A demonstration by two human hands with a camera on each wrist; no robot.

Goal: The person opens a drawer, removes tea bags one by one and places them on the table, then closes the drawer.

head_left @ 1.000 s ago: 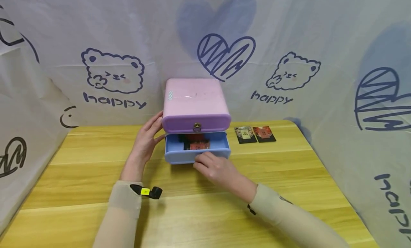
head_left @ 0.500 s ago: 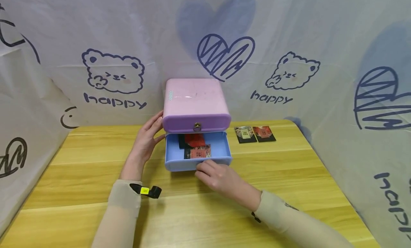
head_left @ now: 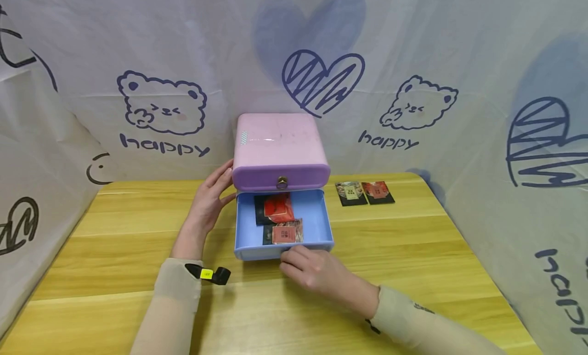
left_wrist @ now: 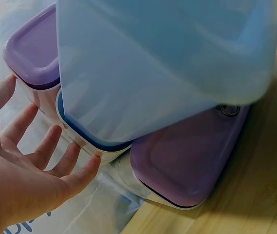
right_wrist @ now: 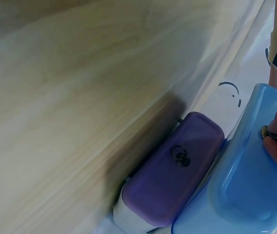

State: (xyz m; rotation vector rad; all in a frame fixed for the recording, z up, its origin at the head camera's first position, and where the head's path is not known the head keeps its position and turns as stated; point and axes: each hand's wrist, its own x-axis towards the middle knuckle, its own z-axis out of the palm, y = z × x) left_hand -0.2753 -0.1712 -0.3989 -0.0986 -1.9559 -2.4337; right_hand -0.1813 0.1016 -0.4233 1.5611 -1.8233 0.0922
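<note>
Drawer drawn from a small cabinet, head view, left to right. At left, we see the left grip [head_left: 204,204], a bare hand with fingers extended and spread, its fingertips against the side of a pale pink, round-cornered plastic cabinet [head_left: 275,140]; it clasps nothing. We take this as bracing, to keep the cabinet from sliding with the pull. The cabinet stands at the far edge of the yellow wood-grained bench [head_left: 115,242], left of the far right corner. From its middle tier a light blue plastic drawer [head_left: 312,212] juts toward the near side; a glossy purple lower drawer [right_wrist: 175,170] sits below it. In the blue drawer lie a flat red-and-black packet [head_left: 277,208] behind and a dark patterned packet with a reddish label [head_left: 285,233] nearer the front. The right grip [head_left: 312,265] pinches the small brass-coloured ring pull [right_wrist: 265,131] on the drawer's front, probably because it gives a firm hold for a straight pull. Toward the far right corner, a black packet with a pale yellow label [head_left: 351,192] and a red-topped black packet [head_left: 378,191] lie side by side, apart from the cabinet. Compared with the earlier frames, we find the drawer farther out, the right grip nearer us and both inner packets more fully exposed; the left grip and outer packets are unchanged.
</note>
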